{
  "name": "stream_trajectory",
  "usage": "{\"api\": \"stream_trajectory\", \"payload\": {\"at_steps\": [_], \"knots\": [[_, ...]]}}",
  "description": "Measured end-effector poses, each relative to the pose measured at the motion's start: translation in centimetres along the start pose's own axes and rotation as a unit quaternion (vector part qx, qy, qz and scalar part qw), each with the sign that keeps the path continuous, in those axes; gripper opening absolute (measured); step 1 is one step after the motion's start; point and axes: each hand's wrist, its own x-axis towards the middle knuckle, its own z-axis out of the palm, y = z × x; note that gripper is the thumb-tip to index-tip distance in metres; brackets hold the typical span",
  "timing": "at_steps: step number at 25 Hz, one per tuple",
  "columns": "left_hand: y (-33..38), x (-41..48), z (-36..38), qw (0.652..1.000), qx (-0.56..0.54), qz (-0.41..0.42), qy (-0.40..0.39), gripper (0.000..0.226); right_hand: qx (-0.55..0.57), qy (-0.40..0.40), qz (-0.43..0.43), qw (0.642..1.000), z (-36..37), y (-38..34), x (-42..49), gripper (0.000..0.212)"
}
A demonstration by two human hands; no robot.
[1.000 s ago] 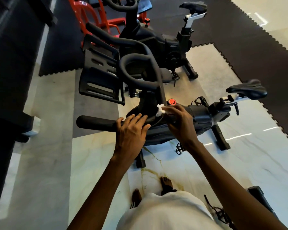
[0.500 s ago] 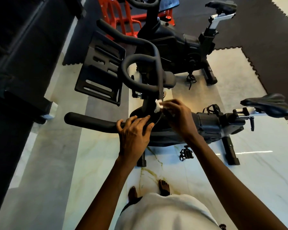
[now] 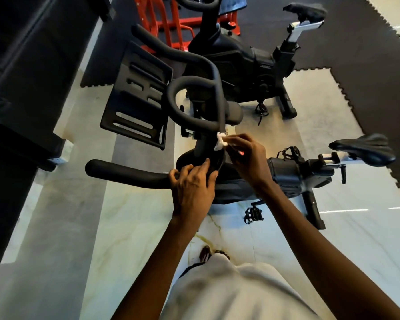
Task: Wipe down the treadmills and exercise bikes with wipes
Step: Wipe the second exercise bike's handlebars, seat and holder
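Pinching a small, bunched white wipe (image 3: 220, 142) between thumb and fingertips, the right grip (image 3: 245, 155) is working at the spot where the handlebar loop (image 3: 189, 118) is meeting the upright post (image 3: 203, 146) of the near bike (image 3: 286, 174). The wipe is touching that joint, just above a red knob (image 3: 241, 153) that is showing between the fingers. The left grip (image 3: 192, 181) is lying over the long handlebar (image 3: 129, 172) with its fingers bent across the bar, and it appears to be steadying the front end.

The step in hand looks like cleaning the joint and the post, a cramped place with bolts and edges. The wipe is looking wadded up very small, so opening it out a little would probably be giving more clean surface to the metal. Going round the tube, not only across its near face, is likely to be serving better here, since the far side is hidden from this view. The steadying hand is worth leaving where it is while the other one is rubbing, because the bars may be turning under pressure.

Judging from how things lie, the black tray (image 3: 136, 105) beside the loop, the saddle (image 3: 365, 148) and the second bike (image 3: 240, 61) beyond are waiting their turn.
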Motion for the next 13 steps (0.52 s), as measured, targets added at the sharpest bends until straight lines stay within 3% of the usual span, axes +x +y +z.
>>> {"api": "stream_trajectory", "payload": {"at_steps": [2, 7, 13], "knots": [[0.8, 0.7, -0.2, 0.997, -0.010, -0.017, -0.070, 0.047, 0.001, 0.027, 0.015, 1.000, 0.4, 0.1, 2.2, 0.031], [1.6, 2.0, 1.0, 0.997, -0.008, -0.024, -0.076, 0.053, 0.032, 0.005, 0.030, 0.999, 0.2, 0.6, 1.0, 0.029], [1.5, 0.9, 3.0, 0.997, -0.011, 0.006, 0.071, 0.051, 0.031, -0.018, 0.001, 0.999, -0.6, 2.2, 4.8, 0.028]]}}
